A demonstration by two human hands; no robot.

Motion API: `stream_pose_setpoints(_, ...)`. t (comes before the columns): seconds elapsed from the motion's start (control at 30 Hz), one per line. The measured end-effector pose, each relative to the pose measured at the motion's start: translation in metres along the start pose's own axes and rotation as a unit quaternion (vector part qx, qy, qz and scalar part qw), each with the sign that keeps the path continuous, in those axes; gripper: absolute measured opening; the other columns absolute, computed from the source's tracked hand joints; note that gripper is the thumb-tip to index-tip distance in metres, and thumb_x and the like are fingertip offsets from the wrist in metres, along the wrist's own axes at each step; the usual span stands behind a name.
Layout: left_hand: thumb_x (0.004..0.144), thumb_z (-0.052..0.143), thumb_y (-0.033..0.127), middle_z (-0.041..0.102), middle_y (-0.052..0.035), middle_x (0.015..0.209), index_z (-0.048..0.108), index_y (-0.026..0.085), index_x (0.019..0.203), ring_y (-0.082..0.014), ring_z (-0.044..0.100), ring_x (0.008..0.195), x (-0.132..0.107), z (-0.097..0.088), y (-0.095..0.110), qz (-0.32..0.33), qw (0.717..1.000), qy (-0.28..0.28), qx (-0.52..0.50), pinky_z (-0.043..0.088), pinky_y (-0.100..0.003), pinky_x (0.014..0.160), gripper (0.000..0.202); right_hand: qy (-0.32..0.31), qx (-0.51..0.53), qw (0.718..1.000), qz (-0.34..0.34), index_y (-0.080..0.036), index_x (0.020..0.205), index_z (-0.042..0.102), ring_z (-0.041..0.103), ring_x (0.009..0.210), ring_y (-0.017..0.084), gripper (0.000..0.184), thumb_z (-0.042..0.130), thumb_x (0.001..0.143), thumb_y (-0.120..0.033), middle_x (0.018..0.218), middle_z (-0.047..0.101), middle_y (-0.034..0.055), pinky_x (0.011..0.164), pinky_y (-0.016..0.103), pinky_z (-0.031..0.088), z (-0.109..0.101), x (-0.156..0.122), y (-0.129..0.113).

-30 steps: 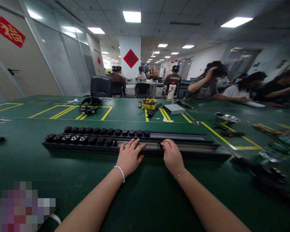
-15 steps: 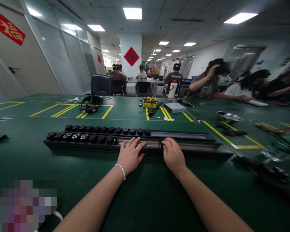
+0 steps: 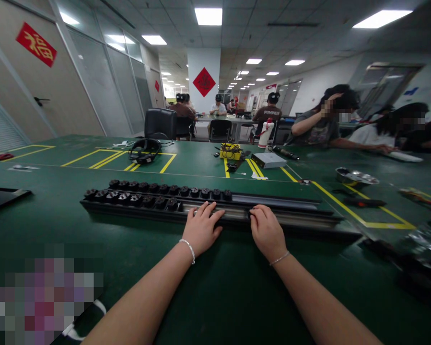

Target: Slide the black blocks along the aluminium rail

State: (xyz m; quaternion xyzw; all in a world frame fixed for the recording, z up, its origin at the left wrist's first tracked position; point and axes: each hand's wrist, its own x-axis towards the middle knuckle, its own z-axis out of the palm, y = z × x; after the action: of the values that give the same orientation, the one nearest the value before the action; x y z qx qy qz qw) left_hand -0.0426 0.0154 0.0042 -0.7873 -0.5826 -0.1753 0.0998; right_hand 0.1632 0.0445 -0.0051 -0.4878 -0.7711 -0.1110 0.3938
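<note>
A long black power track [image 3: 301, 232] lies crosswise on the table, its front channel showing a bare metallic strip to the right. Black socket modules [image 3: 148, 201] fill that channel's left part in a row. My left hand [image 3: 203, 231] rests over the channel just right of the row, fingers spread. Farther right, my right hand [image 3: 268, 231] has thumb and fingers pinched around a small dark socket module [image 3: 250, 212] at the channel, mostly hidden by the fingertips. Behind runs a second track [image 3: 276, 201], with another row of socket modules [image 3: 184, 191] on its left part.
On the green table [image 3: 215, 292] stand a black headset [image 3: 145, 151], a yellow cable-wrapped item [image 3: 230, 151], a grey box [image 3: 268, 160], a white bottle [image 3: 266, 134] and a metal bowl [image 3: 357, 177]. Dark parts lie at the right. Several people sit beyond.
The view has turned slightly left, so everything sits farther right in the picture. Both hands keep about the same places on the track, the right one still pinching.
</note>
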Motion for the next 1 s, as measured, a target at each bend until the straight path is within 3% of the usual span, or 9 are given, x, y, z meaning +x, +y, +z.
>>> stream_pose_setpoints(1.0,0.078,0.050,0.039,0.040,-0.0006,0.137,0.042,0.037,0.123,-0.0232,0.030,0.128,-0.0002,-0.0003,-0.0004,0.002,1.000,0.004,-0.001,0.027,-0.045,0.099,0.045,0.015,-0.004,1.000,-0.001,-0.017,0.089,0.056,0.051,0.093,0.021,0.017,0.040,0.082,-0.017,0.098,0.054,0.0113,0.080,0.036,0.043,0.0008,0.0000,0.0012)
